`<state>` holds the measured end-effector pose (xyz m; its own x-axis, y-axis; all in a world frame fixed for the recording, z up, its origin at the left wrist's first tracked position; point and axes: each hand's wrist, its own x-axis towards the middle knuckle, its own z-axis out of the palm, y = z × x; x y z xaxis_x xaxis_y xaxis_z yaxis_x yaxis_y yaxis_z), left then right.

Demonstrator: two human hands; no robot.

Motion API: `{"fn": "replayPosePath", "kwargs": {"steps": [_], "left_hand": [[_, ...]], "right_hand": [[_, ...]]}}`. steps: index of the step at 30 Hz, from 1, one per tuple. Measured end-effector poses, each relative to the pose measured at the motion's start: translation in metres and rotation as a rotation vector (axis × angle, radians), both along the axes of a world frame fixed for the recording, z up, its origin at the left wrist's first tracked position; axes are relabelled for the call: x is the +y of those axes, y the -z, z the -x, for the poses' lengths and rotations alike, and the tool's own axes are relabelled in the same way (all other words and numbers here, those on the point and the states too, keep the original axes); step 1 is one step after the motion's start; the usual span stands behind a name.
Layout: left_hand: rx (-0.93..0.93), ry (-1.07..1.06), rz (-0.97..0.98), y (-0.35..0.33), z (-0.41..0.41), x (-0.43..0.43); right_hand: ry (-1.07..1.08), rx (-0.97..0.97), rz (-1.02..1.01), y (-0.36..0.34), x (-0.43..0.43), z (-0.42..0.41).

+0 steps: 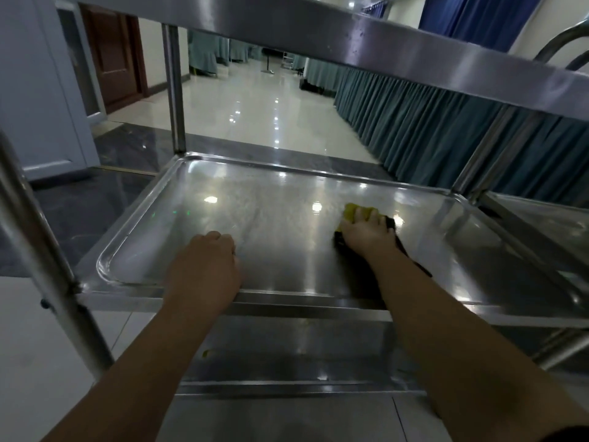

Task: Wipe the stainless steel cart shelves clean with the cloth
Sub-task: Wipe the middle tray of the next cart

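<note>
The middle shelf [255, 199] of a stainless steel cart fills the view, shiny with faint wipe streaks. My right hand [363, 232] presses a yellow-green cloth [350, 212] with a dark part onto the shelf's right half, fingers spread over it. My left hand [207, 263] rests on the shelf near its front edge, fingers curled under with nothing in them. Overhead runs the rim of the top shelf [350, 33]. The bottom shelf [287, 358] shows below my forearms.
Cart posts stand at the near left [47, 275], far left [173, 87] and far right [484, 154]. Teal skirted tables [414, 129] line the right side of a glossy tiled floor [255, 106]. A brown door [111, 55] is at the back left.
</note>
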<state>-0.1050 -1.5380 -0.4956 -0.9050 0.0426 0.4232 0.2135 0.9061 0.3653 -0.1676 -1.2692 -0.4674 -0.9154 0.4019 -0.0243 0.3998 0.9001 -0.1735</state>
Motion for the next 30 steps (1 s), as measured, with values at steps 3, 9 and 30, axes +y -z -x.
{"fn": "replayPosePath", "kwargs": {"steps": [3,9,30], "left_hand": [[-0.025,-0.042,-0.051,-0.001,-0.003,-0.002],[0.016,-0.049,-0.02,-0.006,-0.011,-0.003],[0.162,0.009,0.031,-0.001,-0.05,-0.009]], "right_hand": [[-0.266,-0.06,0.035,0.0,-0.067,0.003],[-0.658,-0.098,0.029,0.004,-0.125,-0.034],[-0.112,-0.152,-0.068,0.003,0.095,-0.089]]}}
